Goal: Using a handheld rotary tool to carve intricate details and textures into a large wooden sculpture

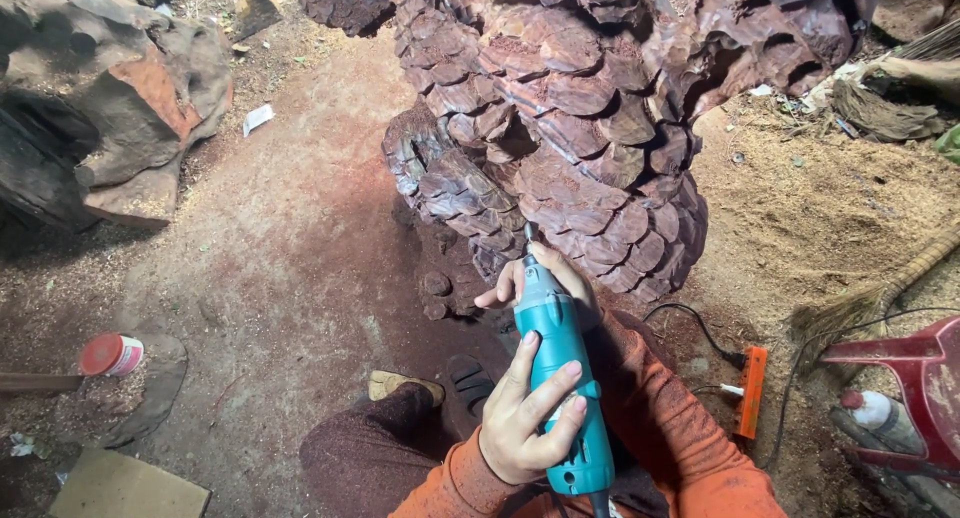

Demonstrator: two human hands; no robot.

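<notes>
- My left hand (525, 418) is wrapped around the rear body of the teal die grinder (562, 378), fingers curled shut over the housing, thumb up along its side; reads as the steadying grip that carries the weight.
- My right hand (545, 278) is closed on the nose of the tool, up ahead of my left, mostly hidden behind the housing; only fingertips and one outstretched finger show, likely guiding the tip.
- The grinder bit (527, 236) just past my right fingers touches the lower edge of the carved wooden sculpture (570, 108), a reddish-brown mass of overlapping scales straight ahead of both hands.
- Exact contact spot is tiny and dark; I cannot tell which scale it is on.
- Grinder's power cord leaves the frame at the bottom, below my left hand.
- Orange power strip (750, 391) lies on the ground to the right of my hands, black cable running to it, kept near for reach.
- Red plastic chair (920, 378) further right, cut off by the frame edge.
- Straw broom (880, 288) right of the hands, head partly out of view.
- Red-capped can (112, 355) sits well off to the left of my hands.
- Sculpture's top is cropped.
</notes>
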